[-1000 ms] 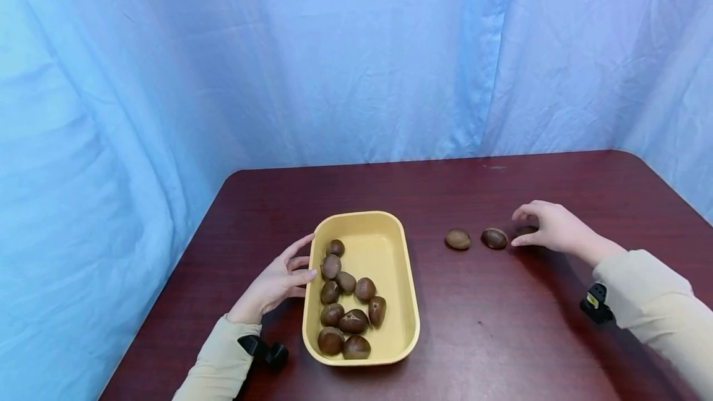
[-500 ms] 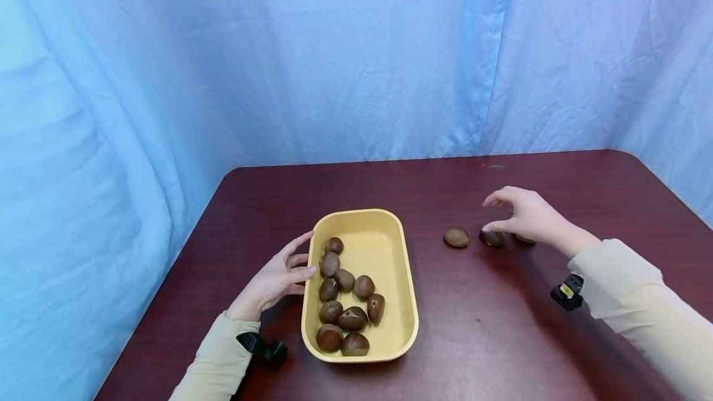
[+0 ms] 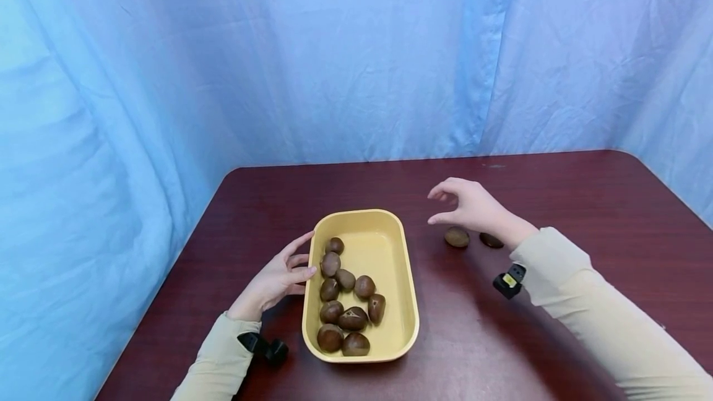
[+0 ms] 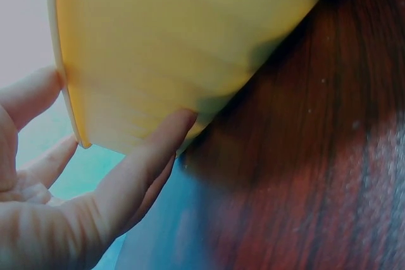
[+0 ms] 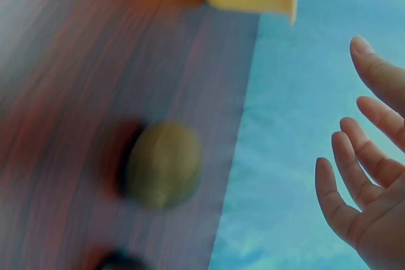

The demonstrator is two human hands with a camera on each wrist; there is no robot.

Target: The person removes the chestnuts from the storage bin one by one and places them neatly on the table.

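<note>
Two chestnuts lie loose on the dark red table (image 3: pixel 557 190), right of centre in the head view: a lighter chestnut (image 3: pixel 457 237) and, just to its right, a darker chestnut (image 3: pixel 491 240) partly hidden by the wrist. The right hand (image 3: pixel 473 206) hangs above and slightly left of the lighter one, fingers loosely curved and spread, grasping nothing; the right wrist view shows the fingers (image 5: pixel 361 175) apart and empty at the right edge, with the lighter chestnut (image 5: pixel 164 165) blurred at centre left on the wood. A black wrist device (image 3: pixel 509 280) sits under that cream sleeve (image 3: pixel 590 308).

At lower centre of the head view stands the yellow tray (image 3: pixel 409 302), long side running away from the viewer. Ten or so chestnuts in the tray (image 3: pixel 345 302) are gathered along its left and near part. The left hand (image 3: pixel 275 280) rests against the tray's left wall, fingers straight and touching the rim. The left wrist view shows the fingers (image 4: pixel 152 162) laid flat on the yellow wall (image 4: pixel 190 49), not curled round it. A blue curtain (image 3: pixel 334 54) fills the upper frame
</note>
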